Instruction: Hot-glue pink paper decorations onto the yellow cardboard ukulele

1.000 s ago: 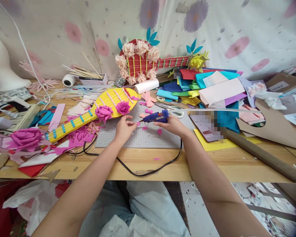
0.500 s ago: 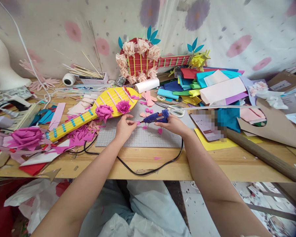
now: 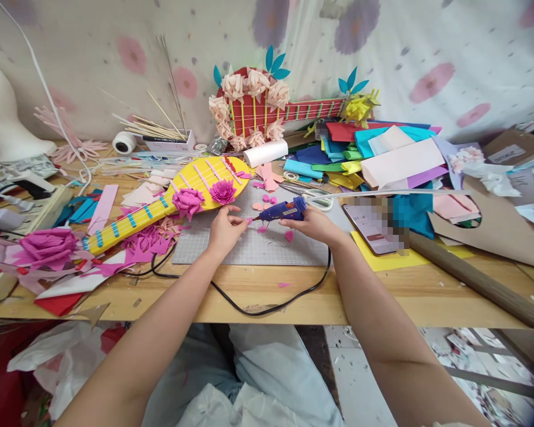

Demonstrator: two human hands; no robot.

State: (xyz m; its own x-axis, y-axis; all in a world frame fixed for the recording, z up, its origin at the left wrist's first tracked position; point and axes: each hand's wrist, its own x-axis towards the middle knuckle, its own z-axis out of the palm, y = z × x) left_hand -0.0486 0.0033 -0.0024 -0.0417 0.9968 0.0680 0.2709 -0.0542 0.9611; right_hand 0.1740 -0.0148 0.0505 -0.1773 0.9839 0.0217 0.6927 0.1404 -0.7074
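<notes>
My right hand [image 3: 314, 225] grips a blue glue gun [image 3: 282, 210] with its nozzle pointing left. My left hand [image 3: 225, 228] pinches a small pink paper petal [image 3: 248, 221] right at the nozzle's tip. Both hands hover over a grey cutting mat [image 3: 253, 243] that carries a few loose pink petals [image 3: 266, 206]. The gun's black cord [image 3: 249, 308] loops over the table's front edge. A yellow paper guitar [image 3: 169, 198] with two magenta paper flowers lies just left of my left hand.
A red paper guitar [image 3: 267, 110] leans on the back wall. Coloured foam sheets [image 3: 382, 157] pile up at right, beside a phone [image 3: 371, 225], scissors [image 3: 314, 198] and a cardboard tube [image 3: 476, 279]. Pink scraps, a large magenta flower [image 3: 47, 246] and a white foam head [image 3: 4, 118] crowd the left.
The pink petal and the glue gun's tip have drawn slightly closer together. Otherwise the hands stay in the same place.
</notes>
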